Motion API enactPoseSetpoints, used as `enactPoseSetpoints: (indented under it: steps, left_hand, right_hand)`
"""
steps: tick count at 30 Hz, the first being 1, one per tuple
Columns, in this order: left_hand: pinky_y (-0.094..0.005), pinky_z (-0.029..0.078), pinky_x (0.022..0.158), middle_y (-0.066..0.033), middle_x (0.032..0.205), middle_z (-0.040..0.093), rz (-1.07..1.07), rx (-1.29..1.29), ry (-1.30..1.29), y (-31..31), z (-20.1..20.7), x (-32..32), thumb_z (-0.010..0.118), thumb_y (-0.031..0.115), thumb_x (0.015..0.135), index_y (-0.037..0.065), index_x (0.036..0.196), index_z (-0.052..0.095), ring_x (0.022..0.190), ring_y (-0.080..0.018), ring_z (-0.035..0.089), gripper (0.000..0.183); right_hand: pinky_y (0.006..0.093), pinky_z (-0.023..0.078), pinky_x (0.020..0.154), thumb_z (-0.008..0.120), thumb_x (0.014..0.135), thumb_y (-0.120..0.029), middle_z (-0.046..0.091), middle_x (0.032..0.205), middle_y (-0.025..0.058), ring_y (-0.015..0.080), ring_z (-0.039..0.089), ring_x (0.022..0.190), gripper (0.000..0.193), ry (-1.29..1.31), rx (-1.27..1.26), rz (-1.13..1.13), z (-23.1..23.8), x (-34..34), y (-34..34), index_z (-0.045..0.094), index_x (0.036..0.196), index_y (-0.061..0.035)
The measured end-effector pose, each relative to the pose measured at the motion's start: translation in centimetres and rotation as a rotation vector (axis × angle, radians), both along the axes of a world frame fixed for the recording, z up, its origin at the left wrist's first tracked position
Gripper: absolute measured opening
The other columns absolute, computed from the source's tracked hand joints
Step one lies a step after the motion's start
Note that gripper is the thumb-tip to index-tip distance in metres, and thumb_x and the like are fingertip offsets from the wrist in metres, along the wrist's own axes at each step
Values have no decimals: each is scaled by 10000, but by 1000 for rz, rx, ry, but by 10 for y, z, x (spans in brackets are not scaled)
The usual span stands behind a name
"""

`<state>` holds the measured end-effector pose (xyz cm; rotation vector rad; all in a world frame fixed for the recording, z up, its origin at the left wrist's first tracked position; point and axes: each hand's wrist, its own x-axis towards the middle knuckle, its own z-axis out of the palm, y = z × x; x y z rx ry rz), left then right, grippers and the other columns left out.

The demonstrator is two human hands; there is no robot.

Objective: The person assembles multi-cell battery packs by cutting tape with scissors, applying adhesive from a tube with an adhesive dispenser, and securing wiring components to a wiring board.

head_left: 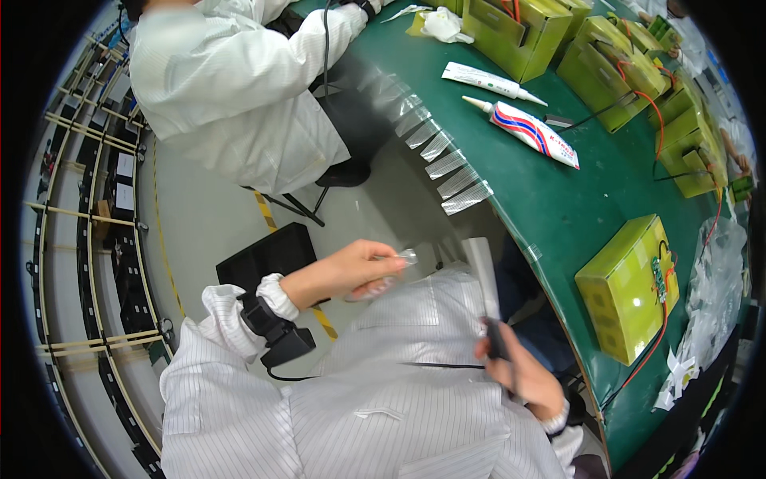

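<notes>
Off the desk's (558, 207) left edge, the left hand (343, 271) is pinching a tape strip (403, 258); the right hand (519, 375) is gripping a dark tool (495, 339). More strips (447, 164) are hanging unused; the nearest pack (626, 287) is waiting.

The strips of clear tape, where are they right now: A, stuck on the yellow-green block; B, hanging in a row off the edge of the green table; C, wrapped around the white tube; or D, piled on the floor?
B: the strips of clear tape hang side by side along the edge of the green table.
</notes>
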<state>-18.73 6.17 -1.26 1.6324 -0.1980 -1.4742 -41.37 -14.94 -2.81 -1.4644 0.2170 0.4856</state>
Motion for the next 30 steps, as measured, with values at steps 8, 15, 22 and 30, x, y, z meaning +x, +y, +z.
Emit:
enactPoseSetpoints:
  steps: [8,15,22,30]
  left_hand:
    - [-178,261,356,32,498,419,191,-126,9,-103,15,-7,496,366,873,51,846,543,359,-41,331,320]
    - [-183,264,356,29,506,413,218,9,-22,-125,14,3,504,380,866,41,805,535,378,-34,328,346]
    - [-177,235,361,40,533,402,176,85,-147,-119,24,0,509,372,866,62,791,546,413,-32,309,321]
    - [-182,222,357,45,500,374,175,6,-108,-114,33,-13,493,364,876,60,800,540,406,-30,305,317]
  right_hand:
    - [251,405,658,524,710,-630,512,880,118,155,501,728,912,-88,222,-469,40,-54,-24,242,1306,0]
    - [242,357,731,686,594,-453,452,959,91,145,412,803,1012,34,343,-341,14,-66,-29,183,1331,22]
    - [238,368,729,669,543,-183,451,946,88,144,408,779,950,89,270,-261,26,-56,-39,182,1339,-3]
    - [241,388,685,672,534,-127,470,924,79,148,418,719,945,51,239,-179,21,-47,-40,183,1337,-26]
